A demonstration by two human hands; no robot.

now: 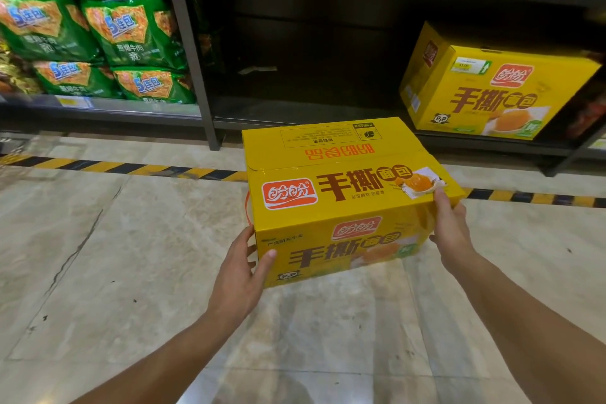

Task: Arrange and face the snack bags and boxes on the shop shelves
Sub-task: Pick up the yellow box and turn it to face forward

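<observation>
Gripping a yellow carton (344, 200) by its two ends, the person holds it in the air over the marble floor (98, 256), just before the front edge of the dark bottom shelf (295, 115). The left hand (239, 275) clamps the left end, thumb laid on the near face and the other fingers curled round the corner. The right hand (451, 229) clamps the right end with the thumb on the top edge; its other fingers are hidden behind the carton.

The carton is a long cardboard box with a taped top and a red strap handle (247, 207) at its left end. Its long axis runs left to right, roughly along the shelf edge, and one printed long face is turned toward the person. That face and the near top flap read 手撕面包 in dark brown beside a red 盼盼 logo and a picture of bread; the far flap reads 盼盼食品 upside down.

A second, matching carton (492, 95) stands at the shelf's right end, with a price tag (470, 66) on its front. Green bags (98, 43) marked 5连包 fill the left bay.
</observation>
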